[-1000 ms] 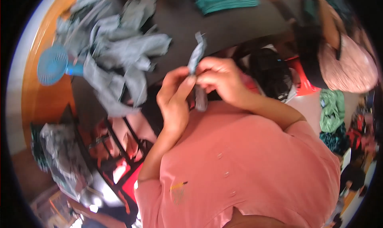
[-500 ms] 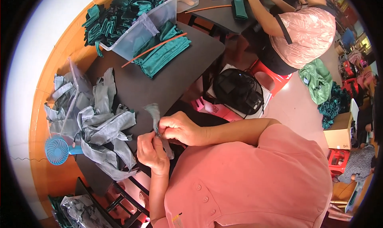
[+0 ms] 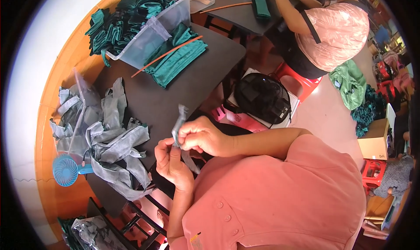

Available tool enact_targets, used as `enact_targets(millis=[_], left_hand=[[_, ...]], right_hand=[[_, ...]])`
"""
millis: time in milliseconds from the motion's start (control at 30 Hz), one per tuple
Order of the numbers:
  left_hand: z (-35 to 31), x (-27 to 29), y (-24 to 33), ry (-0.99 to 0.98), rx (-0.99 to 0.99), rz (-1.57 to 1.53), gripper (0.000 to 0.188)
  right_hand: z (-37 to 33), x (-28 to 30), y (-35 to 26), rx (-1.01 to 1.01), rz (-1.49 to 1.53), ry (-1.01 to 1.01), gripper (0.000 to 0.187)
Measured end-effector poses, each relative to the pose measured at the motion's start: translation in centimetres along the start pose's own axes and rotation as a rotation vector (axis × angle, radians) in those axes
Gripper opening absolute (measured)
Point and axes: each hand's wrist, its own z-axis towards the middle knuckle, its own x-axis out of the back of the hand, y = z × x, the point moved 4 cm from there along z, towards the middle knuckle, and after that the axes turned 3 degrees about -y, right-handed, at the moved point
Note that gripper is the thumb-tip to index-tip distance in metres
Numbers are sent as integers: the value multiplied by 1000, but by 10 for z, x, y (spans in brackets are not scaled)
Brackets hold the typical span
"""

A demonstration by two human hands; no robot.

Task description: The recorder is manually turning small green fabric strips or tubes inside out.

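A narrow grey fabric strip [image 3: 178, 126] is pinched between both my hands, one end standing up above the fingers and the other hanging below them. My left hand [image 3: 175, 164] holds it from beneath with thumb and fingertips. My right hand [image 3: 205, 137] grips the strip just above, its fingers curled in, so the two hands meet. Beside them on the dark table lies a loose pile of grey fabric strips [image 3: 120, 147], some spilling over the table edge. A clear plastic bin [image 3: 78, 102] among the strips holds more of them.
A translucent bin [image 3: 151, 42] heaped with dark green fabric [image 3: 131, 20] stands farther back, by folded green cloth [image 3: 175, 64] under an orange stick [image 3: 164, 57]. A blue fan [image 3: 65, 170] is at the left. A black bag [image 3: 261, 99] and a seated co-worker [image 3: 330, 36] are beyond.
Both hands have shifted slightly right, still pinching the grey strip. Its upper end now stands higher and more to the right, and my left fingers have straightened somewhat.
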Motion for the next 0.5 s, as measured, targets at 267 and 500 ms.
enact_targets(millis=[267,500], left_hand=[[17,-10,19,-218,-418,406,25],[15,11,0,-78,70,-78,19]], right_hand=[[-1,1,3,-18,-15,69,9],[-2,3,-2,144,-237,33,11]])
